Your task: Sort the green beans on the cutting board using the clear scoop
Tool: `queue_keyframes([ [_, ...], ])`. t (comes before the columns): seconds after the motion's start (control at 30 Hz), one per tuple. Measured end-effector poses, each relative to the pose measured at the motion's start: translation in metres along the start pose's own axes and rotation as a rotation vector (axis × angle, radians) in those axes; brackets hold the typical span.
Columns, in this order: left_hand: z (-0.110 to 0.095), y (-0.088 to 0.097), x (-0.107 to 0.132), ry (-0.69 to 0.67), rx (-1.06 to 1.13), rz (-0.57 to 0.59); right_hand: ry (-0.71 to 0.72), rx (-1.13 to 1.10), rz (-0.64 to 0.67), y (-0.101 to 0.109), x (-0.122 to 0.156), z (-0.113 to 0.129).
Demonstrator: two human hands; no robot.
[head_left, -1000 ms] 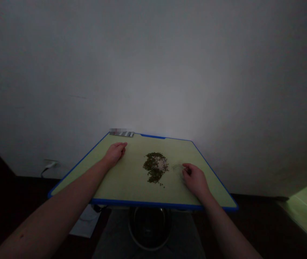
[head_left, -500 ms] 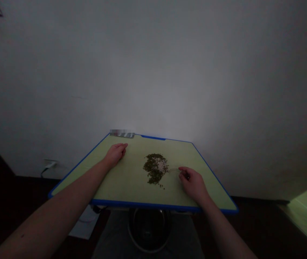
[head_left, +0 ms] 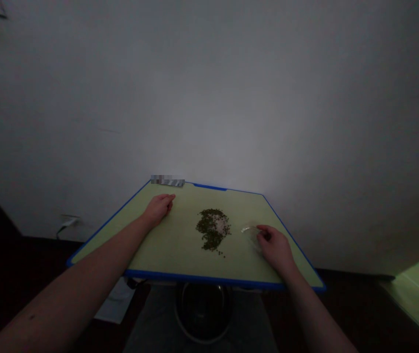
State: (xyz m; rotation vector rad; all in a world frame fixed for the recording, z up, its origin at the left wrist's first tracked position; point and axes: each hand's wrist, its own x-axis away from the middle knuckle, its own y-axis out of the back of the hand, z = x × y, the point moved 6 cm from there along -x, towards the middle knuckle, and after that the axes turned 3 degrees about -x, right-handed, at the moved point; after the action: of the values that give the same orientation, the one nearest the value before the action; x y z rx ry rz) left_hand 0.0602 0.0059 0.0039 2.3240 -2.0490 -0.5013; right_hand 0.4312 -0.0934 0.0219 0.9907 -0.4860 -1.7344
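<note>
A pile of small green beans or seeds (head_left: 209, 235), with a patch of white grains (head_left: 221, 224) on its right side, lies in the middle of a pale green board (head_left: 187, 262). To its right, my right hand (head_left: 274, 245) is closed in a pinch on the edge of a clear plastic dish (head_left: 249, 234), low over the board. The dish's exact shape is hard to make out. My left hand (head_left: 158, 208) rests on the board left of the pile, its fingers curled and nothing visible in them.
A flat object with a blurred-out face (head_left: 171, 183) lies at the board's far left corner. Blue edging (head_left: 209, 279) frames the board. Below the near edge sits a round metal bowl (head_left: 202, 314). A wall (head_left: 209, 98) stands behind, with a plugged-in cable (head_left: 68, 223) at left.
My right hand has drawn the clear dish rightward, away from the pile, and more of the dish shows. My left hand and the pile look nearly the same.
</note>
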Motion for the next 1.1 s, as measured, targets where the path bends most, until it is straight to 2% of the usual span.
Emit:
queue_keyframes([
  [0.23, -0.012, -0.003, 0.005, -0.004, -0.016, -0.018, 0.067, -0.036, 0.032, -0.012, 0.003, 0.021],
  [0.47, -0.012, -0.003, 0.003, -0.005, 0.010, 0.003, 0.077, -0.109, 0.119, -0.014, 0.004, 0.020],
  [0.7, -0.016, -0.004, 0.007, 0.030, -0.012, -0.013, 0.072, -0.147, 0.125, -0.020, 0.001, 0.017],
  [0.93, -0.017, -0.005, 0.006, 0.014, -0.011, -0.013, 0.139, -0.222, 0.242, -0.027, 0.005, 0.028],
  [1.1, -0.015, -0.005, 0.004, 0.003, 0.003, -0.007, 0.126, -0.236, 0.209, -0.023, 0.005, 0.032],
])
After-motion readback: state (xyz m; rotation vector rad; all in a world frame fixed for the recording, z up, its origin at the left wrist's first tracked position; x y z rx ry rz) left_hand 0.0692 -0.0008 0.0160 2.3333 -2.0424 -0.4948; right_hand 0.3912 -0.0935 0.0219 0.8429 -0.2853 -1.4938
